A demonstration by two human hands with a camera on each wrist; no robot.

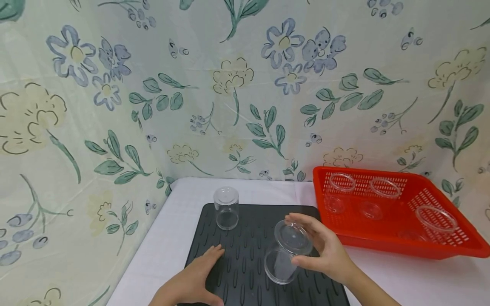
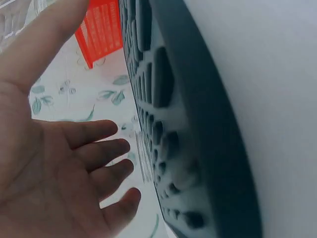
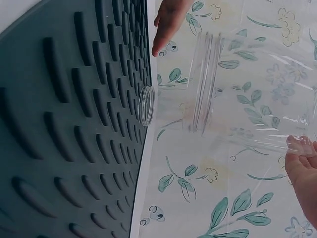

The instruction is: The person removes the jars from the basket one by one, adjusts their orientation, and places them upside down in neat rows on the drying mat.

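My right hand (image 1: pixel 321 246) grips a clear plastic jar (image 1: pixel 285 265) around its base end. The jar hangs upside down, its threaded mouth facing the black ribbed mat (image 1: pixel 237 272); in the right wrist view a gap shows between the mouth and the mat. My left hand (image 1: pixel 195 276) is over the left front part of the mat, thumb spread from the other fingers, holding nothing. In the left wrist view its palm (image 2: pixel 54 168) shows bare. Another clear jar (image 1: pixel 226 212) stands mouth down at the mat's back left corner.
A red perforated basket (image 1: pixel 383 244) sits at the right back, with three clear jars in it, one of them this jar (image 1: pixel 436 219). White cloth (image 1: pixel 153 255) covers the table under the mat. A flowered curtain (image 1: pixel 237 106) hangs behind and on the left.
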